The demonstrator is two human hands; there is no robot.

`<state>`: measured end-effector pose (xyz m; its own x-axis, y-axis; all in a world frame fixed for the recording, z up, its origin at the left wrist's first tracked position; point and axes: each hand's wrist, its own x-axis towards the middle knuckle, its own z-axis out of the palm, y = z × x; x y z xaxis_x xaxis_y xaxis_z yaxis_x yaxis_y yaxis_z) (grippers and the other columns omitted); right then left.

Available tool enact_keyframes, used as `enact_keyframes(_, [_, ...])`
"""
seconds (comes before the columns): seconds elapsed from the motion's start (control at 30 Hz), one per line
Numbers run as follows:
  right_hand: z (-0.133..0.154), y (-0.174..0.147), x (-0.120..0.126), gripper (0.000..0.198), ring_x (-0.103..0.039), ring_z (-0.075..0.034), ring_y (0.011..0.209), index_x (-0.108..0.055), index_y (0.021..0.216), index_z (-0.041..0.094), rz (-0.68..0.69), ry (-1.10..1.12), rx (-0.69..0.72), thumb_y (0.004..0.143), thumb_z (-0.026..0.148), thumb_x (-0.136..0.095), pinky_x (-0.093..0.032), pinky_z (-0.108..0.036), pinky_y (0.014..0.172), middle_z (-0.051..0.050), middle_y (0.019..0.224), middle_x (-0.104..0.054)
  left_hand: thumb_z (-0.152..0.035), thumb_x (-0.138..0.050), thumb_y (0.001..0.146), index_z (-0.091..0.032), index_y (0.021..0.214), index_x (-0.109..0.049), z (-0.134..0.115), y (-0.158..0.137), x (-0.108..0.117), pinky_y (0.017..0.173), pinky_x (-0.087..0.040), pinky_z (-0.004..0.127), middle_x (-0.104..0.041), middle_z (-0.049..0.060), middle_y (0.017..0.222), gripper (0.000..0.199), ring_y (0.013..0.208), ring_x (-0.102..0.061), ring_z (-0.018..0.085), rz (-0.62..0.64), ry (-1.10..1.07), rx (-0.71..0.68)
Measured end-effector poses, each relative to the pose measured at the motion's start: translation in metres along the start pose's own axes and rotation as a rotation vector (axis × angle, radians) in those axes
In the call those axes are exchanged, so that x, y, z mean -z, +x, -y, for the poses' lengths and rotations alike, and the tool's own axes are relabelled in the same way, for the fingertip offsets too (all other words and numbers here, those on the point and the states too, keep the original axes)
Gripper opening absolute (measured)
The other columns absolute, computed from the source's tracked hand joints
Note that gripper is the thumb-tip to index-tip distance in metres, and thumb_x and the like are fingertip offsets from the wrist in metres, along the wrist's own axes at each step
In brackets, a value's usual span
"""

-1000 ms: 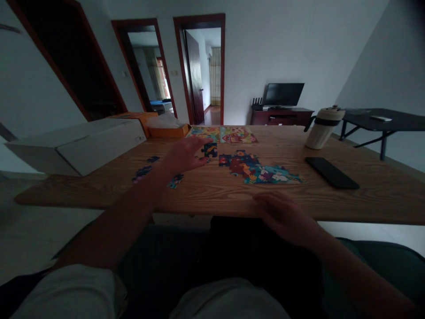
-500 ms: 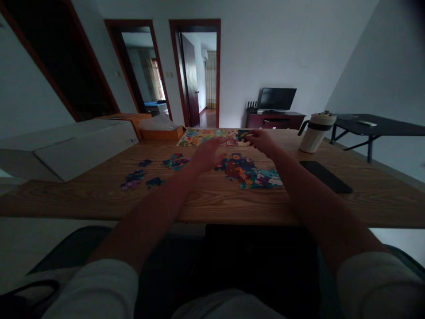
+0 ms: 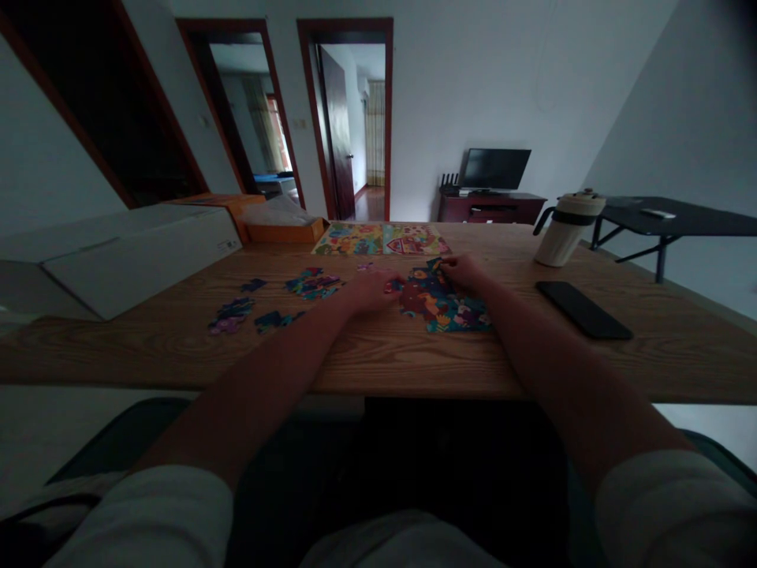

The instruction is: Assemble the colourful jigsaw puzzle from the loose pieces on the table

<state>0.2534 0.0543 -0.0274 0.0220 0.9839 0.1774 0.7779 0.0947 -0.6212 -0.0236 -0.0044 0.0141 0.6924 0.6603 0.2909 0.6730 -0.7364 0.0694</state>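
Puzzle piece (image 3: 434, 263) is pinched by right hand (image 3: 467, 274), left hand's (image 3: 372, 290) hold unclear, phone (image 3: 583, 310) nearby.

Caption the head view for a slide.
Right hand holding a puzzle piece near the far edge of an unfinished puzzle, left hand beside it.

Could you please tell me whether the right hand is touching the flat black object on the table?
Apart: the head view shows a strip of bare wooden tabletop between the right hand and the flat black object.
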Motion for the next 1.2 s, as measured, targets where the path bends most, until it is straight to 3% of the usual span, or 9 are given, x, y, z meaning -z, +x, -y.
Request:
enact_keyframes(0.1, [-0.004,0.001,0.000,0.030,-0.070,-0.021,0.084,-0.078,0.109,0.016,0.019,-0.114,-0.010,0.095,0.029,-0.054,-0.053,-0.029,0.075,-0.011,0.096,-0.078,-0.032,-0.056,0.092,-0.025,0.119,-0.070,0.004,0.000,-0.003,0.103,-0.046,0.039,-0.073,0.005,0.120,0.031,0.114,-0.064,0.025,0.001,-0.012,0.017])
enact_keyframes(0.2, [-0.005,0.001,0.000,0.035,-0.070,-0.024,0.095,-0.075,0.118,0.013,0.020,-0.209,-0.005,0.094,0.029,-0.056,-0.052,-0.031,0.085,-0.015,0.108,-0.076,-0.031,-0.056,0.092,-0.024,0.118,-0.071,0.007,0.001,-0.004,0.102,-0.047,0.039,-0.073,0.007,0.118,0.031,0.112,-0.065,0.025,-0.002,-0.025,0.027])
enact_keyframes(0.3, [-0.001,-0.001,0.001,0.041,-0.061,-0.026,0.121,-0.068,0.131,0.014,-0.027,-0.324,0.136,0.093,0.023,-0.055,-0.042,-0.037,0.107,-0.014,0.131,-0.068,-0.032,-0.057,0.092,-0.022,0.119,-0.070,0.008,0.002,-0.005,0.101,-0.047,0.039,-0.073,0.007,0.118,0.031,0.112,-0.066,0.024,-0.009,-0.043,0.028])
enact_keyframes(0.37, [0.003,-0.004,0.002,0.043,-0.053,-0.025,0.131,-0.068,0.131,0.015,0.010,-0.371,0.271,0.091,0.016,-0.053,-0.033,-0.037,0.114,-0.011,0.139,-0.063,-0.032,-0.057,0.093,-0.022,0.119,-0.069,0.008,0.001,-0.004,0.102,-0.047,0.037,-0.073,0.007,0.119,0.031,0.113,-0.065,0.023,-0.014,-0.064,0.029])
enact_keyframes(0.43, [0.006,-0.006,0.003,0.044,-0.054,-0.024,0.131,-0.069,0.130,0.016,0.093,-0.384,0.326,0.090,0.011,-0.051,-0.035,-0.034,0.113,-0.010,0.139,-0.063,-0.031,-0.057,0.093,-0.022,0.119,-0.069,0.008,0.000,-0.003,0.102,-0.046,0.036,-0.072,0.007,0.121,0.030,0.113,-0.065,0.023,-0.015,-0.076,0.026])
enact_keyframes(0.57, [0.009,-0.008,0.003,0.046,-0.061,-0.024,0.122,-0.068,0.132,0.016,0.175,-0.401,0.259,0.092,0.010,-0.047,-0.041,-0.033,0.108,-0.010,0.135,-0.067,-0.034,-0.057,0.093,-0.024,0.119,-0.070,0.007,-0.002,-0.002,0.102,-0.046,0.037,-0.073,0.006,0.118,0.030,0.112,-0.066,0.023,-0.018,-0.070,0.041])
enact_keyframes(0.93, [0.006,-0.009,0.005,0.045,-0.063,-0.027,0.120,-0.068,0.134,0.025,0.176,-0.432,0.282,0.095,0.017,-0.048,-0.044,-0.037,0.106,-0.006,0.133,-0.068,-0.035,-0.057,0.093,-0.023,0.117,-0.072,0.008,-0.002,0.000,0.097,-0.048,0.038,-0.075,0.007,0.113,0.031,0.106,-0.067,0.025,0.003,-0.069,0.040])
enact_keyframes(1.2, [0.005,-0.008,0.003,0.037,-0.064,-0.027,0.115,-0.071,0.129,0.022,0.144,-0.444,0.328,0.097,0.029,-0.053,-0.045,-0.035,0.101,-0.009,0.127,-0.071,-0.037,-0.054,0.094,-0.024,0.117,-0.073,0.006,-0.004,0.002,0.097,-0.047,0.039,-0.074,0.007,0.114,0.032,0.108,-0.066,0.026,0.018,-0.047,0.045])
